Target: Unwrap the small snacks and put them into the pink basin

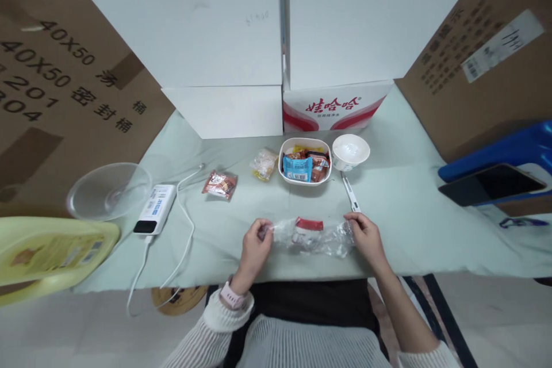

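Observation:
My left hand pinches the left end of a clear plastic bag, and my right hand pinches its right end. The crinkled bag is stretched flat between them near the table's front edge, with a red and white label showing. Just beyond my right fingers lies a white utility knife. Behind the bag stands a white bowl of snack packets, with a blue packet on top. A white paper cup is at its right. To its left rests a clear wrapped packet with something yellow inside.
A brown snack packet lies left of centre. Further left are a white power bank with its cable, a clear plastic bowl and a yellow jug. A phone leans by a blue object at right. Boxes wall the back and sides.

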The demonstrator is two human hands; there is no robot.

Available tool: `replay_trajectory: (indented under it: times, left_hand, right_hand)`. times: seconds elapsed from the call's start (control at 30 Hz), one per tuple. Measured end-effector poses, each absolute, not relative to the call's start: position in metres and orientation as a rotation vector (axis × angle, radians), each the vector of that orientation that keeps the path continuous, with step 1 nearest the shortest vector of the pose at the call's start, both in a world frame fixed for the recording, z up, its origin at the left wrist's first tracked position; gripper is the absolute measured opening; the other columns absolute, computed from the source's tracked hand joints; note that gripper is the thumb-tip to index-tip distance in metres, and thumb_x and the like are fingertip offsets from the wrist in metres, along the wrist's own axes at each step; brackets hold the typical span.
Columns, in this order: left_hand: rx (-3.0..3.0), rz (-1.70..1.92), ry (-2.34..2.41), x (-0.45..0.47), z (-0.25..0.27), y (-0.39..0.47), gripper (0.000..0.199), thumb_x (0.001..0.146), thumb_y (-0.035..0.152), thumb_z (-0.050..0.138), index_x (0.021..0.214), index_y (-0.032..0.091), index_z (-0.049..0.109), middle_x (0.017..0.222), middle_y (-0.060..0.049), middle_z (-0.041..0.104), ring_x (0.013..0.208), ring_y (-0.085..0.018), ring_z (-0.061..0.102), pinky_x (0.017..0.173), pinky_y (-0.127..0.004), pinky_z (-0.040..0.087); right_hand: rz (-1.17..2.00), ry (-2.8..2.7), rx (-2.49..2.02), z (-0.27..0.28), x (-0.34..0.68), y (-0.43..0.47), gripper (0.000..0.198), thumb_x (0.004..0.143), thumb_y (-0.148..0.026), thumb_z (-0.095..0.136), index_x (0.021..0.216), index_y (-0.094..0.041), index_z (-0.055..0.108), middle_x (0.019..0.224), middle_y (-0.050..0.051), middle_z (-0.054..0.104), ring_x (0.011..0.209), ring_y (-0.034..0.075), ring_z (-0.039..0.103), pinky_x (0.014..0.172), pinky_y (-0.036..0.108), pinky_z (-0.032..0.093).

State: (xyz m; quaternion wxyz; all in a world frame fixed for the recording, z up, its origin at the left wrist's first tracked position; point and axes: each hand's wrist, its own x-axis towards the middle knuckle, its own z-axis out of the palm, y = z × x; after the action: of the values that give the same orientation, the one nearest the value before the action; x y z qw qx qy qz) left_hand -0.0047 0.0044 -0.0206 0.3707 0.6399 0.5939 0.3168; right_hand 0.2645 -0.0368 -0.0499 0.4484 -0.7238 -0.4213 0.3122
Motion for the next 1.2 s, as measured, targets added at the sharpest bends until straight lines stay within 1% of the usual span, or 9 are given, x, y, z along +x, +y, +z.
replay_trajectory:
  times: [0.13, 0.23, 0.33, 0.43, 0.53, 0.67, 0.9, 1.1, 1.2]
  left_hand:
    - [1.690, 0.660, 1.580, -0.039, -0.027, -0.009, 0.016, 0.080, 0.024, 0.047, 0.091, 0.017, 0.056, 0.078, -0.003, 0.062, 0.071, -0.016, 0.061, 0.066, -0.029, 0.051]
    - [2.013, 0.724, 1.622, -0.045, -0.028, -0.017, 0.035, 0.079, 0.018, 0.047, 0.114, 0.016, 0.050, 0.106, -0.011, 0.058, 0.099, -0.023, 0.057, 0.084, -0.041, 0.049]
    - [2.403, 0.673, 1.455, -0.039, -0.023, -0.016, 0.048, 0.079, 0.012, 0.049, 0.126, 0.020, 0.043, 0.128, -0.013, 0.044, 0.124, -0.028, 0.038, 0.098, -0.049, 0.039]
    - [2.574, 0.577, 1.241, -0.031, -0.018, -0.007, 0.041, 0.080, 0.008, 0.048, 0.118, 0.022, 0.051, 0.132, -0.012, 0.043, 0.127, -0.028, 0.034, 0.100, -0.048, 0.038]
    - [2.492, 0.617, 1.082, -0.029, -0.015, 0.002, 0.023, 0.083, 0.011, 0.046, 0.098, 0.020, 0.060, 0.117, -0.010, 0.056, 0.115, -0.024, 0.048, 0.094, -0.043, 0.043]
    - [2.120, 0.576, 1.098, -0.031, -0.004, 0.008, 0.020, 0.088, 0.020, 0.040, 0.089, 0.019, 0.060, 0.089, -0.005, 0.066, 0.085, -0.016, 0.061, 0.078, -0.029, 0.048]
    - [1.803, 0.407, 1.440, -0.017, -0.012, 0.058, 0.024, 0.084, 0.029, 0.044, 0.072, 0.017, 0.062, 0.058, 0.000, 0.063, 0.059, -0.016, 0.060, 0.063, -0.025, 0.046]
    - [1.877, 0.806, 1.707, -0.033, -0.007, 0.062, 0.024, 0.082, 0.025, 0.048, 0.101, 0.014, 0.058, 0.099, -0.010, 0.062, 0.091, -0.021, 0.058, 0.077, -0.033, 0.047]
    - [2.204, 0.938, 1.426, -0.036, 0.001, 0.029, 0.020, 0.087, 0.020, 0.043, 0.101, 0.019, 0.057, 0.098, -0.008, 0.061, 0.098, -0.020, 0.056, 0.086, -0.035, 0.047]
  right_hand:
    - [0.798, -1.220, -1.757, -0.051, 0.258, -0.034, 0.023, 0.076, -0.031, 0.045, 0.081, -0.019, 0.064, 0.081, 0.005, 0.068, 0.079, 0.021, 0.061, 0.075, 0.036, 0.049]
    - [0.629, -1.375, -1.693, -0.041, 0.256, -0.032, 0.024, 0.080, -0.026, 0.043, 0.089, -0.019, 0.064, 0.093, 0.008, 0.065, 0.090, 0.022, 0.060, 0.083, 0.039, 0.047]
    - [0.440, -1.566, -1.588, -0.026, 0.258, -0.036, 0.023, 0.081, -0.021, 0.043, 0.093, -0.021, 0.063, 0.099, 0.009, 0.063, 0.097, 0.022, 0.057, 0.088, 0.041, 0.045]
    - [0.508, -1.974, -1.454, -0.021, 0.259, -0.045, 0.029, 0.079, -0.023, 0.051, 0.106, -0.022, 0.060, 0.118, 0.010, 0.057, 0.115, 0.026, 0.049, 0.095, 0.045, 0.041]
    - [0.546, -2.213, -1.455, -0.029, 0.260, -0.053, 0.040, 0.074, -0.023, 0.057, 0.114, -0.022, 0.057, 0.136, 0.011, 0.043, 0.130, 0.031, 0.031, 0.101, 0.054, 0.033]
    - [0.591, -2.058, -1.480, -0.037, 0.261, -0.045, 0.022, 0.081, -0.018, 0.045, 0.092, -0.022, 0.064, 0.124, 0.010, 0.054, 0.119, 0.026, 0.046, 0.096, 0.047, 0.040]
    - [0.590, -1.550, -1.729, -0.036, 0.244, 0.021, 0.024, 0.082, -0.035, 0.045, 0.087, -0.018, 0.062, 0.086, 0.008, 0.061, 0.080, 0.021, 0.058, 0.075, 0.036, 0.048]
    - [0.107, -1.365, -1.865, -0.028, 0.261, 0.002, 0.032, 0.081, -0.034, 0.050, 0.106, -0.016, 0.056, 0.096, 0.011, 0.058, 0.083, 0.023, 0.054, 0.079, 0.041, 0.046]
    - [0.183, -1.608, -1.747, -0.022, 0.264, -0.027, 0.022, 0.085, -0.029, 0.047, 0.101, -0.020, 0.059, 0.092, 0.010, 0.061, 0.089, 0.023, 0.056, 0.083, 0.041, 0.046]
